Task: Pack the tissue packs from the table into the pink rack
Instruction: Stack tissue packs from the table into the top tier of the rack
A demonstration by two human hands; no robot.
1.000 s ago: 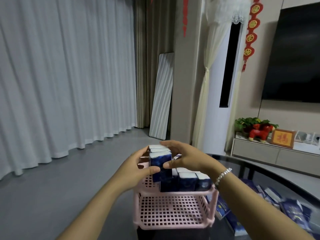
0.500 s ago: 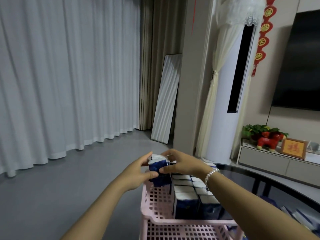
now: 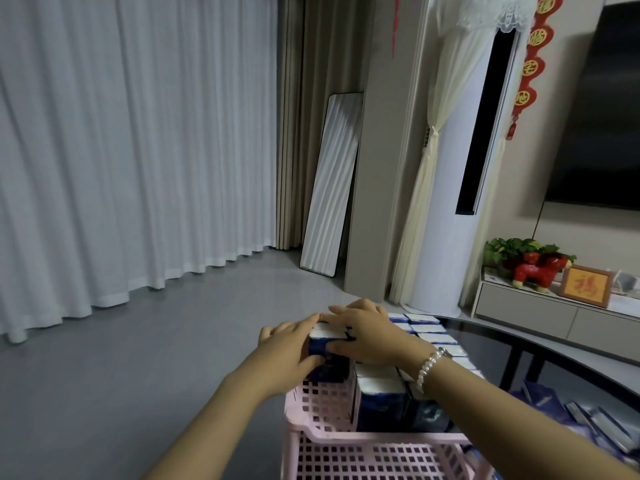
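The black glass table [image 3: 540,336] carries the pink rack [image 3: 349,441], whose top tier is already largely filled with upright tissue packs [image 3: 381,400] in blue-and-white wrap, standing in rows that run away from the viewer along the right side. More loose packs [image 3: 588,420] lie flat on the table to the right of the rack, partly cut off by the frame edge, so packing is judged unfinished.

The held stack of packs [image 3: 327,344] stands in the rack's far-left part, long axis upright, its base apparently down among the lattice wall. Both hands are on it. The left hand [image 3: 294,355] wraps its left side, thumb across the near blue face and fingers curled over the top edge. The right hand [image 3: 367,336] lies over the top, fingers spread forward and thumb against the near face. The stack sits directly beneath the fingers, so the coming move is judged a downward seating press followed by release.

Whether the stack's base touches the tier floor cannot be told; the hands hide its top and the neighbouring packs hide its right side. The count of packs in the stack is unclear.
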